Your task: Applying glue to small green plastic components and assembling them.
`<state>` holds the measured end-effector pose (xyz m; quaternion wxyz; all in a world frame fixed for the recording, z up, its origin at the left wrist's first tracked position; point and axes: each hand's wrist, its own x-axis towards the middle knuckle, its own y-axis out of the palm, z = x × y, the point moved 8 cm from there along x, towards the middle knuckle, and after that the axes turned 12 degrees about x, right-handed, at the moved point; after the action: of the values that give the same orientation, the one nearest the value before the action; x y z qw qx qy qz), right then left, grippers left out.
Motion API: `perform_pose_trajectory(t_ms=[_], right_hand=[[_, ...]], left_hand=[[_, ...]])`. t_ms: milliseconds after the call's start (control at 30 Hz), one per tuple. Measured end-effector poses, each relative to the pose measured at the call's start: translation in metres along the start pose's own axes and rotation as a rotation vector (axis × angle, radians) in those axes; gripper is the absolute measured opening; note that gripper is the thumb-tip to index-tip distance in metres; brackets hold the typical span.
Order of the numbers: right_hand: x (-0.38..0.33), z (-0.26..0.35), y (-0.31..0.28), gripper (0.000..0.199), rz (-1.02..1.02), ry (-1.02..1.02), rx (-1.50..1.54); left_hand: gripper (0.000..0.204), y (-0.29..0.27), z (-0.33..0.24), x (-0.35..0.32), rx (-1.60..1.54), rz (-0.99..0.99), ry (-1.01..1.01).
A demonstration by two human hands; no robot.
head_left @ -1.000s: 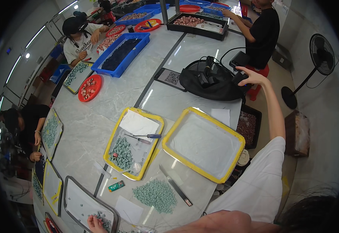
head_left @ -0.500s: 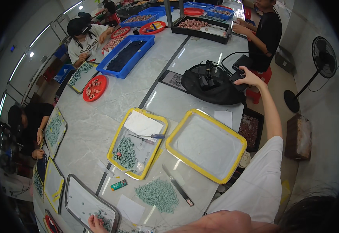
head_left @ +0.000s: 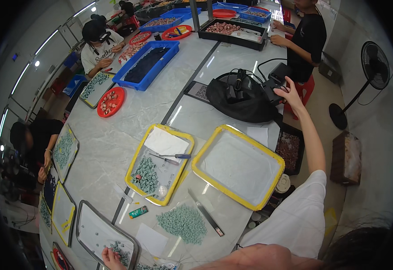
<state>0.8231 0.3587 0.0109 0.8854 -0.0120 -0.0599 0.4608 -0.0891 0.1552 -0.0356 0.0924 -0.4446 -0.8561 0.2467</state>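
My right arm reaches far forward, and my right hand (head_left: 291, 93) is closed on a black boxy device (head_left: 279, 73) with a cable. The device is at the right rim of a black fabric bag (head_left: 250, 113), which holds more cables and black blocks. At the lower left edge, a hand (head_left: 111, 258) with bent fingers touches pale green beads (head_left: 122, 254) in a dark-rimmed tray (head_left: 87, 217). Its arm is cut off, so I cannot tell if it is my left hand, and what its fingers hold is too small to see.
Nearer stand two yellow-rimmed trays, one with green beads and screwdrivers (head_left: 181, 156), one bare (head_left: 237, 166). Loose beads (head_left: 183, 224), tweezers (head_left: 210, 218) and a small green packet (head_left: 138, 212) lie closer. Co-workers (head_left: 98, 45) sit around; a fan (head_left: 376, 67) stands right.
My right hand and the black device have shifted slightly, and the bag has slid a little left. The co-worker in black at the far right has lowered a hand. The lower-left hand stays over the beads.
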Motion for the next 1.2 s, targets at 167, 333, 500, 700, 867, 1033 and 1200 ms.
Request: perform_pose_trajectory(t_ms=[167, 333, 500, 700, 867, 1033, 1200], right_hand=[[-0.027, -0.003, 0.041, 0.076, -0.005, 0.127, 0.69], [-0.038, -0.018, 0.06, 0.042, 0.159, 0.278, 0.835], [-0.064, -0.005, 0.075, 0.036, 0.278, 0.365, 0.904], [-0.076, 0.0, 0.105, 0.031, 0.307, 0.334, 1.109], [-0.074, -0.005, 0.115, 0.034, 0.249, 0.2, 1.144], [-0.077, 0.006, 0.142, 0.055, 0.29, 0.192, 1.105], [-0.089, -0.007, 0.102, 0.06, 0.305, 0.19, 0.811]], left_hand=[[0.03, -0.027, 0.073, 0.051, -0.088, 0.081, -0.089], [0.014, -0.007, -0.005, 0.049, 0.214, -0.056, 0.113], [0.025, -0.005, -0.013, 0.083, 0.775, -0.043, 0.457], [0.045, 0.106, -0.229, -0.018, 0.402, 0.092, 0.812], [0.063, 0.351, -0.365, -0.135, 0.093, 0.876, 1.009], [0.1, 0.533, -0.406, -0.168, -0.005, 1.071, 0.656], [0.079, 0.563, -0.389, -0.202, -0.192, 1.142, 0.414]])
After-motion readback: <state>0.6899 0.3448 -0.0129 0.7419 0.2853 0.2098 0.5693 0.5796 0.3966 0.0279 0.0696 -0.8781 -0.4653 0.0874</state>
